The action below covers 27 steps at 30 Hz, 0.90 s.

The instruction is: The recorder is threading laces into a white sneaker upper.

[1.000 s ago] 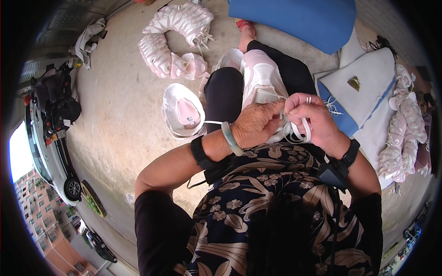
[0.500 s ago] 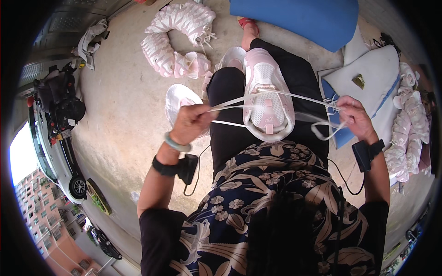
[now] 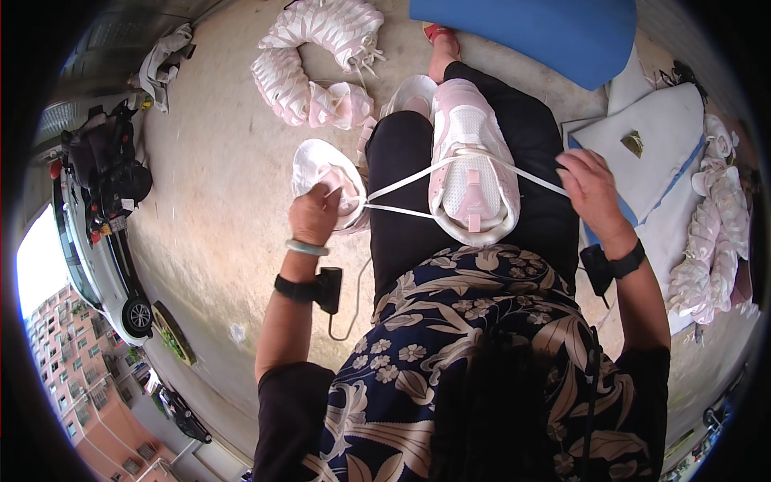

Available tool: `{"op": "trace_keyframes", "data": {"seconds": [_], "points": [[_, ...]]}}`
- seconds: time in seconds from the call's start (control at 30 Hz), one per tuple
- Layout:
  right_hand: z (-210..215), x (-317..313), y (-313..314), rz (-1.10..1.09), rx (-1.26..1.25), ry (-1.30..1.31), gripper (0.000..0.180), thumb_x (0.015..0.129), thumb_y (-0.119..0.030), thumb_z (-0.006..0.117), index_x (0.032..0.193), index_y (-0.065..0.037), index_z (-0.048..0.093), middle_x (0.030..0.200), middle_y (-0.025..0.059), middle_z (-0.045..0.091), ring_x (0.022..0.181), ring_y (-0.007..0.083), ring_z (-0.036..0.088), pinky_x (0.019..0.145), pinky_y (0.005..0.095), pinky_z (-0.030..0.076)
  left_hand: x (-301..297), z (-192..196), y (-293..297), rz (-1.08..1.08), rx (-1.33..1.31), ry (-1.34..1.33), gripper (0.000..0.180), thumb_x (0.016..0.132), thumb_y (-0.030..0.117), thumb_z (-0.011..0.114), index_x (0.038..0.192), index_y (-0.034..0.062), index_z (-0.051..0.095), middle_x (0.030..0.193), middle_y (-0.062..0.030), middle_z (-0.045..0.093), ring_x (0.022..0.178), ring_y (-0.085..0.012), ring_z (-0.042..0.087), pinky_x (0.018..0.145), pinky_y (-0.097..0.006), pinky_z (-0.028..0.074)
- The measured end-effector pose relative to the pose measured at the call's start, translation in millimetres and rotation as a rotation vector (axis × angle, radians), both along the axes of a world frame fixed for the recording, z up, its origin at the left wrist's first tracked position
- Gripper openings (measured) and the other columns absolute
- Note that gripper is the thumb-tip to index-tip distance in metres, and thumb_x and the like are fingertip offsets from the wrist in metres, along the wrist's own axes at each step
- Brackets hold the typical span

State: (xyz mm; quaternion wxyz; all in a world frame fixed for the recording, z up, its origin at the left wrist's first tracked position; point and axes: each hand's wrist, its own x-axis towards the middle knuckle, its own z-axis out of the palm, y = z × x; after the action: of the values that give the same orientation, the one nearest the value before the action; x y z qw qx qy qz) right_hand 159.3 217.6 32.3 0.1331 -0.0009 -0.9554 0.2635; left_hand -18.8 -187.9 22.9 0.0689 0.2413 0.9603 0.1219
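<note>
A pink and white sneaker (image 3: pixel 470 165) rests on my lap, toe pointing away. A white shoelace (image 3: pixel 405 189) runs through it and stretches out to both sides. My left hand (image 3: pixel 315 213) is closed on the lace's left end, out over the floor beside my thigh. My right hand (image 3: pixel 590 189) grips the lace's right end, just right of the shoe. The lace is pulled taut between them.
Another white and pink sneaker (image 3: pixel 321 173) lies on the concrete floor by my left hand. A curved row of matching sneakers (image 3: pixel 309 56) sits farther off. More sneakers (image 3: pixel 711 233) pile at the right beside a white and blue box (image 3: pixel 654 149). A blue mat (image 3: pixel 546 28) lies ahead.
One second ago both hands were together over the shoe's opening. They have pulled apart sideways, drawing the lace tight, and the left hand has since dropped lower and nearer my thigh.
</note>
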Motion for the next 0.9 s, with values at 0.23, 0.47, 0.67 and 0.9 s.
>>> {"op": "trace_keyframes", "data": {"seconds": [0.23, 0.47, 0.67, 0.9], "points": [[-14, -48, -32, 0.067, -0.193, -0.308, 0.030, 0.087, -0.031, 0.050, 0.082, -0.002, 0.056, 0.065, 0.0159, 0.058, 0.063, 0.0334, 0.056, 0.061, 0.0390, 0.045, 23, 22, 119, -0.471, 0.381, -0.005, 0.030, 0.072, 0.008, 0.061, 0.101, 0.0028, 0.057, 0.086, -0.0138, 0.062, 0.086, -0.0329, 0.057, 0.079, -0.040, 0.042], [-5, -78, -16, 0.172, -0.877, -0.987, 0.055, 0.087, -0.051, 0.048, 0.066, -0.001, 0.055, 0.052, 0.0040, 0.049, 0.039, 0.0102, 0.045, 0.036, 0.0251, 0.034, 25, 10, 133, -0.441, 0.331, -0.101, 0.025, 0.070, 0.004, 0.057, 0.094, 0.0019, 0.055, 0.078, -0.0138, 0.061, 0.077, -0.0333, 0.059, 0.067, -0.042, 0.047], [3, -107, -32, 0.319, -0.524, -0.462, 0.020, 0.082, -0.022, 0.057, 0.071, -0.006, 0.057, 0.057, 0.0020, 0.052, 0.048, 0.0140, 0.052, 0.044, 0.0297, 0.042, 27, 16, 143, -0.403, 0.274, -0.089, 0.013, 0.072, 0.007, 0.055, 0.086, 0.0054, 0.057, 0.074, -0.0144, 0.062, 0.068, -0.0345, 0.060, 0.058, -0.043, 0.048], [39, -81, -41, 0.528, 0.521, 0.147, 0.005, 0.072, -0.014, 0.053, 0.073, -0.010, 0.053, 0.065, 0.0019, 0.051, 0.060, 0.0172, 0.055, 0.058, 0.0311, 0.043, 28, 24, 145, -0.442, 0.274, -0.075, 0.006, 0.074, 0.008, 0.055, 0.079, 0.0055, 0.057, 0.068, -0.0136, 0.060, 0.064, -0.0346, 0.059, 0.054, -0.042, 0.047]]}}
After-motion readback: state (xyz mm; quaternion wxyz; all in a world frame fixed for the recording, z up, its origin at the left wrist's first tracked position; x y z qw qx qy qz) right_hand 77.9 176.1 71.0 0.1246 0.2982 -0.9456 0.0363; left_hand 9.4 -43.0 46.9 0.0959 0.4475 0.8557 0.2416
